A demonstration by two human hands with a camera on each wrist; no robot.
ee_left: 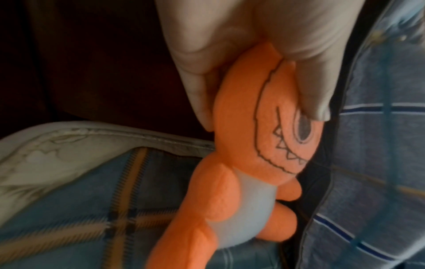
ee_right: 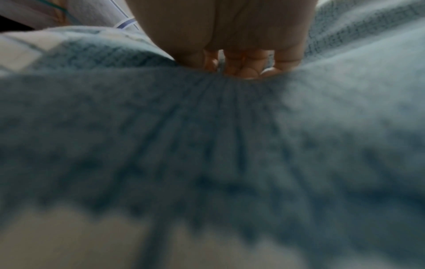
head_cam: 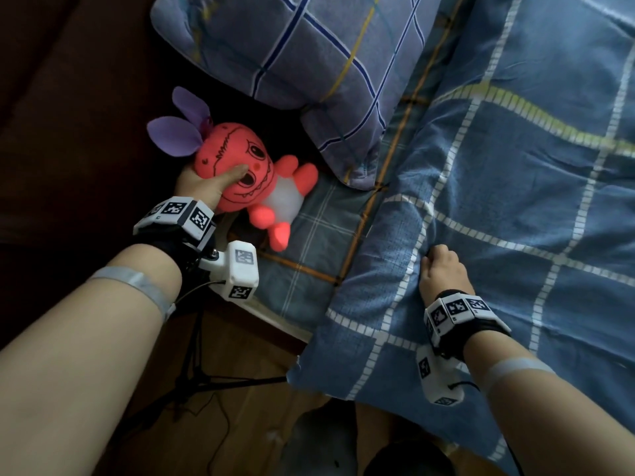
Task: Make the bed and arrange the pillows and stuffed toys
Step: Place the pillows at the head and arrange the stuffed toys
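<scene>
The left hand grips the stuffed toy by the head, thumb across its face and fingers curled behind. The right hand is clenched on a bunch of the blanket; the right wrist view shows the cloth gathered into pleats under the curled fingers.

The step in hand looks like placing the toy while the blanket is held or drawn toward the head of the bed. The toy hangs just below the pillow, at its near corner, with its legs over the bare sheet between the pillow and the blanket's folded edge. Whether its feet touch the sheet cannot be told.

The next move probably calls for setting the toy down beside or against the pillow, face up, then letting go without tipping it. The blanket edge below the pillow still needs flattening, so the right hand should pull it evenly and not bunch it further.

The toy is bright coral pink with a white belly, stubby limbs, two purple leaf-like ears and a stitched, toothy grin. It looks soft and light, and dents under the thumb.
</scene>
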